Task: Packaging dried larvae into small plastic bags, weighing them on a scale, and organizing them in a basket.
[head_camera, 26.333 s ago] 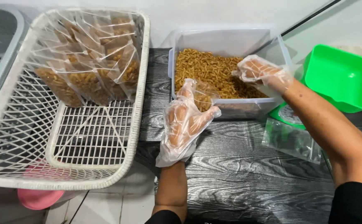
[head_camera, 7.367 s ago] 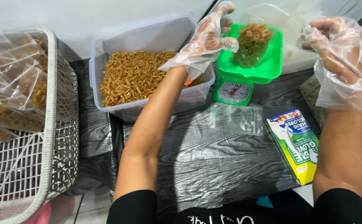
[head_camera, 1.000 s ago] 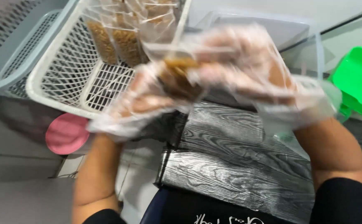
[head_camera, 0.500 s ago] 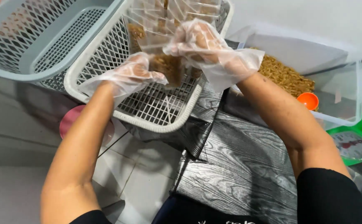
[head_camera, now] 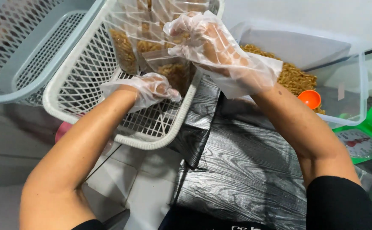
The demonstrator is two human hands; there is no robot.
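Observation:
Both my hands wear loose clear plastic gloves. My left hand (head_camera: 145, 88) is inside the white wire basket (head_camera: 88, 91), with its fingers at the bottom of a clear bag of brown snack pieces (head_camera: 174, 72). My right hand (head_camera: 207, 40) grips the top of that same bag from above. The bag stands upright against several similar filled bags (head_camera: 128, 47) lined up in the basket.
A grey plastic basket (head_camera: 22, 55) sits to the left of the white one. A clear tub of brown snack pieces (head_camera: 296, 76) with an orange scoop (head_camera: 310, 98) stands at the right, beside a green kitchen scale (head_camera: 364, 142). Black wood-grain sheet (head_camera: 245, 170) covers the table.
Over the last second both hands carried the filled bag left from above the table into the white basket and lowered it beside the other bags.

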